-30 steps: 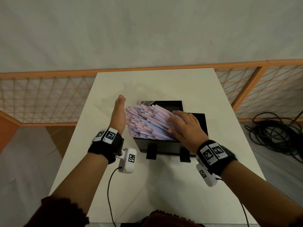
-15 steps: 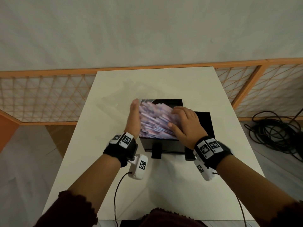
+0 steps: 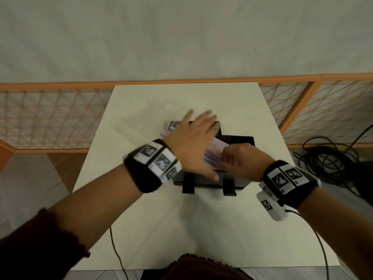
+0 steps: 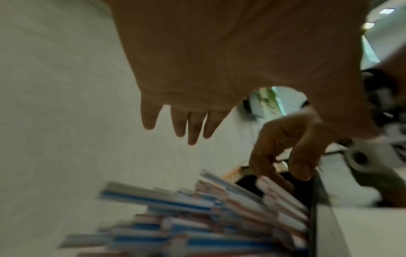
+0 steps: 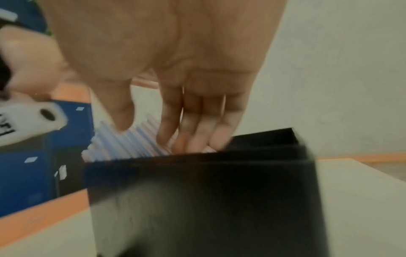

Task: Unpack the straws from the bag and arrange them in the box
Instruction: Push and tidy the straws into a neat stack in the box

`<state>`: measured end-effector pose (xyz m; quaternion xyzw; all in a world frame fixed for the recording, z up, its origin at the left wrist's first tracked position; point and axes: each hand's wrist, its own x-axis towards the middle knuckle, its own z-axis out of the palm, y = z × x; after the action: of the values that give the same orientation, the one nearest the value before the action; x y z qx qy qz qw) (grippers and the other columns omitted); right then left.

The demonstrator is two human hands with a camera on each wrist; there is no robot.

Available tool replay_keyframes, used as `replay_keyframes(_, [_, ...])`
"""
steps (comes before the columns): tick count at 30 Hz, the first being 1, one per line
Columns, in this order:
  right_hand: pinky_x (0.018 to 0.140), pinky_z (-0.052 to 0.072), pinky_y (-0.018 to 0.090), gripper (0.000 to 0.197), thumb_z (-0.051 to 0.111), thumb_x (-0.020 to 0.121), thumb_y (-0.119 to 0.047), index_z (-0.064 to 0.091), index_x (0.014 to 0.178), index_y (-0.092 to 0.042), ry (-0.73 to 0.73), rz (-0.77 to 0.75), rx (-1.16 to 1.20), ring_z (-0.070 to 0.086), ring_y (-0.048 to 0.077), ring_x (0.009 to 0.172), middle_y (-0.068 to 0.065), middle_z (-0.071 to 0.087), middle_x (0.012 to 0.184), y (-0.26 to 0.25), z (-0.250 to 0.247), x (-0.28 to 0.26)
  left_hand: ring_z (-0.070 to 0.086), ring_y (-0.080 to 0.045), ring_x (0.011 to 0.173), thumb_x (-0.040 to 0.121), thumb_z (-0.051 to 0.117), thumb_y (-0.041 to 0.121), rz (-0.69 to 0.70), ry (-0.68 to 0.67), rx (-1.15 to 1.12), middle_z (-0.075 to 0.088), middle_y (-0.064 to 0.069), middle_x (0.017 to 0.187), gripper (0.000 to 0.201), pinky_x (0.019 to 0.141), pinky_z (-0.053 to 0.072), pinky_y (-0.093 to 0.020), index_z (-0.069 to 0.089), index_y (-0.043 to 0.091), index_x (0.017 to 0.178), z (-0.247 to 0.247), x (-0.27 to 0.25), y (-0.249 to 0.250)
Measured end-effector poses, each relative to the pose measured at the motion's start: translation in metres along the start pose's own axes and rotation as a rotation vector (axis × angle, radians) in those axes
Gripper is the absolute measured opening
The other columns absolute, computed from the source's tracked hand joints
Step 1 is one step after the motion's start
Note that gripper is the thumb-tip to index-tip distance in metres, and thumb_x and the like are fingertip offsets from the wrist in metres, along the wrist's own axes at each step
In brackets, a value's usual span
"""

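Straws point(image 3: 215, 151): pink/blue wrapped stack, lying in black box point(image 3: 238, 139) on table point(image 3: 232, 102).
Left hand point(image 3: 191, 142): 0.5 s ago edge-on against stack's left side; now flat above stack, fingers straight, spread.
Right hand point(image 3: 240, 161): fingertips point(image 5: 193, 140) pressing straw ends (motion blur).
Reading: squaring done, levelling stage.

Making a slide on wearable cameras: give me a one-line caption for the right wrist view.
Right hand reaches its fingertips onto pastel straws heaped in the black box.
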<state>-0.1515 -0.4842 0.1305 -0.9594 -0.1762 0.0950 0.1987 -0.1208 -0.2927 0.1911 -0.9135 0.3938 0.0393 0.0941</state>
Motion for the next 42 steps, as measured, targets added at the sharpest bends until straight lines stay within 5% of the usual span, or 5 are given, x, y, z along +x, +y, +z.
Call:
replay_keyframes(5, [0.079,0.048,0.026,0.056,0.066,0.077,-0.053,0.057,0.118,-0.016,-0.327,0.121,-0.107,0.057,0.017,0.088,0.0,0.063,0.101,-0.008,0.009,0.002,0.013,-0.037,0.143,0.05,0.059,0.087,0.059,-0.328,0.311,0.012,-0.019,0.155,0.142,0.114,0.002,-0.059,0.0,0.003,0.149,0.025,0.034,0.013])
replay_keyframes(11, [0.081,0.055,0.034,0.07,0.071,0.064,-0.064,0.057,0.109,-0.011,-0.557,0.289,-0.174,0.062,0.02,0.082,0.002,0.065,0.09,-0.01,0.021,0.009,0.034,-0.034,0.128,0.051,0.073,0.074,0.034,-0.325,0.381,0.025,-0.017,0.146,0.141,0.111,0.022,-0.052,0.0,0.0,0.147,0.03,0.038,0.013])
replay_keyframes(16, [0.105,0.039,0.032,0.101,0.066,0.059,-0.074,0.041,0.138,-0.017,-0.691,0.41,-0.06,0.05,0.02,0.119,0.001,0.052,0.135,-0.012,0.018,0.018,0.036,-0.031,0.125,0.05,0.076,0.07,0.038,-0.277,0.365,0.029,-0.014,0.142,0.138,0.109,0.028,-0.049,0.004,0.003,0.147,0.038,0.034,0.007])
replay_keyframes(31, [0.112,0.024,0.032,0.098,0.066,0.072,-0.061,0.023,0.148,-0.015,-0.61,0.534,0.017,0.029,0.022,0.14,0.004,0.03,0.152,-0.015,0.006,0.02,0.036,-0.029,0.125,0.052,0.074,0.07,0.031,-0.188,0.27,0.03,-0.011,0.144,0.133,0.107,0.029,-0.045,0.007,0.007,0.148,0.045,0.029,-0.006])
replay_keyframes(42, [0.092,0.047,0.028,0.065,0.077,0.068,-0.048,0.054,0.119,-0.017,-0.56,0.372,-0.2,0.057,0.02,0.096,0.001,0.059,0.104,-0.017,-0.017,0.032,0.03,-0.025,0.133,0.052,0.069,0.077,0.018,-0.192,0.137,0.027,-0.006,0.148,0.132,0.111,0.024,-0.049,0.005,0.015,0.149,0.045,0.027,-0.024])
